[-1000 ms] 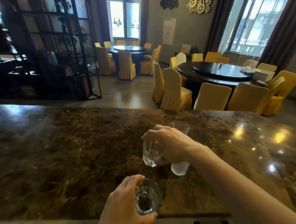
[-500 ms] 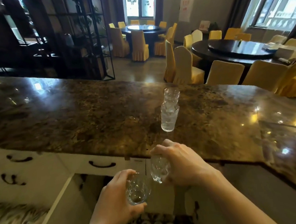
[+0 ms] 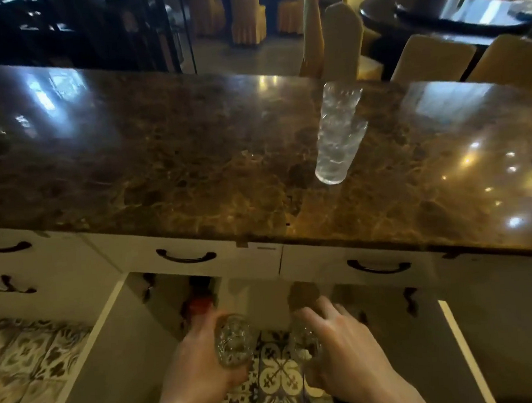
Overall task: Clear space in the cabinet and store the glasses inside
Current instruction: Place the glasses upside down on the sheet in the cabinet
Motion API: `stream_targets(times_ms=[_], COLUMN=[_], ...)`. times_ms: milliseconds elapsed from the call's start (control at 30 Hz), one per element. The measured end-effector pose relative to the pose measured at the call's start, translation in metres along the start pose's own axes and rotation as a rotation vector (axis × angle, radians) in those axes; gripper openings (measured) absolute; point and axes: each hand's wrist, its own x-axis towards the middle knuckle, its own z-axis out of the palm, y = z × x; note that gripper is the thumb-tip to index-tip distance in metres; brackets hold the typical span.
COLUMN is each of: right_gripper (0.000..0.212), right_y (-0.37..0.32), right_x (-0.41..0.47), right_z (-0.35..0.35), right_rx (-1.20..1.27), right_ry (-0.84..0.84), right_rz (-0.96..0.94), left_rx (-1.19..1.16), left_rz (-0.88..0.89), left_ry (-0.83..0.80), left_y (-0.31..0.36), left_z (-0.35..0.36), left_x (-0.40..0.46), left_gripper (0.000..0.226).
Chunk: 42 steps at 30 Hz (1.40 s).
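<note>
Holding glasses, left hand [image 3: 197, 363], right hand [image 3: 341, 350]

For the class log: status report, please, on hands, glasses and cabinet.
Left hand gripping one glass; right hand gripping another. Both low before open cabinet. Stacked glasses on counter. Red-topped item inside cabinet.

In front of me the brown marble counter [image 3: 167, 164] runs wide and glossy, window glare at ten o'clock, lamp glints at three. One stack of clear glasses [image 3: 337, 133] stands upright on it at one o'clock, near the far edge. Down at six o'clock, patterned floor tiles [image 3: 280, 379] show below the counter.
</note>
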Motion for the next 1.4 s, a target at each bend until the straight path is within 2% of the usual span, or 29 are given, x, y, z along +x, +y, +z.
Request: stream_targets(times_ms=[300, 400, 500, 667, 800, 867, 1067, 1267, 1400], right_gripper=[0.074, 0.070, 0.071, 0.080, 0.083, 0.083, 0.086, 0.082, 0.085], right_y=[0.017, 0.031, 0.048, 0.078, 0.107, 0.120, 0.154, 0.176, 0.185], right_x=[0.124, 0.163, 0.194, 0.256, 0.305, 0.331, 0.387, 0.419, 0.430], right_z=[0.175, 0.242, 0.307, 0.412, 0.501, 0.534, 0.595, 0.617, 0.621], right_rx=[0.011, 0.045, 0.063, 0.108, 0.118, 0.136, 0.160, 0.150, 0.088], right_ry=[-0.106, -0.099, -0.012, 0.041, 0.121, 0.098, 0.207, 0.291, 0.308], right_rz=[0.140, 0.189, 0.192, 0.156, 0.118, 0.110, 0.077, 0.032, 0.059], left_rx=[0.025, 0.066, 0.118, 0.079, 0.091, 0.115, 0.118, 0.131, 0.059], left_rz=[-0.072, -0.082, -0.120, -0.015, 0.042, 0.044, 0.127, 0.168, 0.170], left_ry=[-0.019, -0.005, -0.042, 0.052, 0.055, 0.086, 0.140, 0.125, 0.117], left_y=[-0.160, -0.216, -0.267, -0.340, -0.392, -0.412, -0.439, -0.447, -0.453], left_z=[0.097, 0.141, 0.184, 0.256, 0.311, 0.332, 0.380, 0.419, 0.439], left_x=[0.122, 0.162, 0.197, 0.271, 0.340, 0.372, 0.462, 0.517, 0.529], left_gripper=[0.095, 0.080, 0.059, 0.086, 0.090, 0.091, 0.093, 0.099, 0.088])
